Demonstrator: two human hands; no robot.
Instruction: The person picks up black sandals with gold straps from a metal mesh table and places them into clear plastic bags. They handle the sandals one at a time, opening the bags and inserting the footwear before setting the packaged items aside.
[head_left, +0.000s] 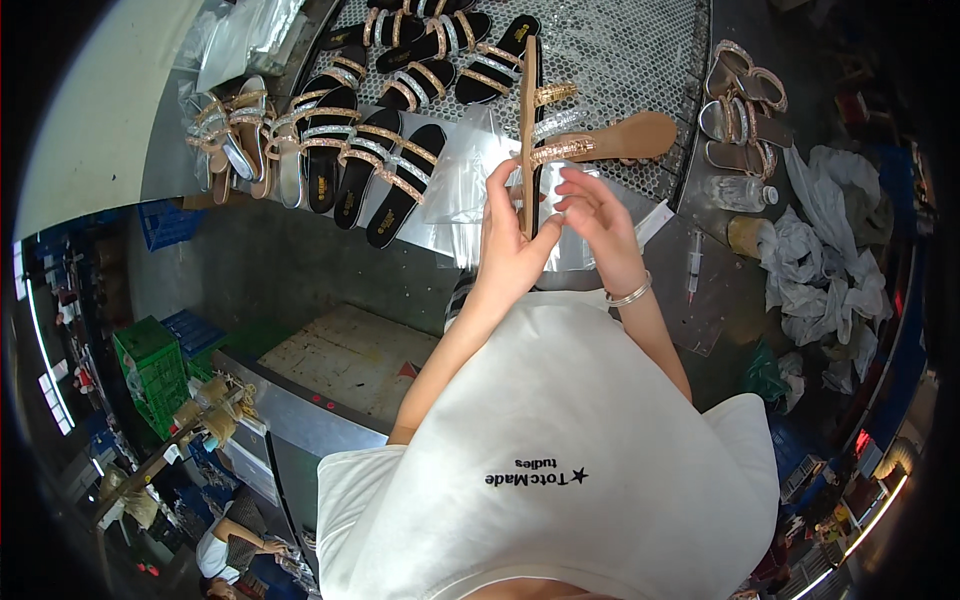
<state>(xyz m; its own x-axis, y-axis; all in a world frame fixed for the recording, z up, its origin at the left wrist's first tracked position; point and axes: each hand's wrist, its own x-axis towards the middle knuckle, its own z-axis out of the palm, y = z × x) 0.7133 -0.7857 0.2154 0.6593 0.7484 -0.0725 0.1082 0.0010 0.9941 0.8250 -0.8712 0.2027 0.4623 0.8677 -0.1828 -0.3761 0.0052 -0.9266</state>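
Observation:
In my left hand (510, 245) is a slide sandal (530, 110), held upright by one end and seen edge-on, with its glittery gold and silver straps facing right. My left fingers and thumb are closed round its sole. Close to its right side is my right hand (605, 225), its fingers bent and apart, with nothing visible between them. A tan-soled sandal (625, 138) lies behind the held one, bottom side showing. Clear plastic bags (465, 185) are under and beside my hands.
Several black-insoled sandals (405, 185) lie along the left of the perforated metal table (620, 50). More sandals (742, 120) rest at right, near a clear bottle (740, 193), a syringe (694, 265) and crumpled plastic (825, 270). A green crate (150, 370) stands lower left; another person (225, 545) is beyond.

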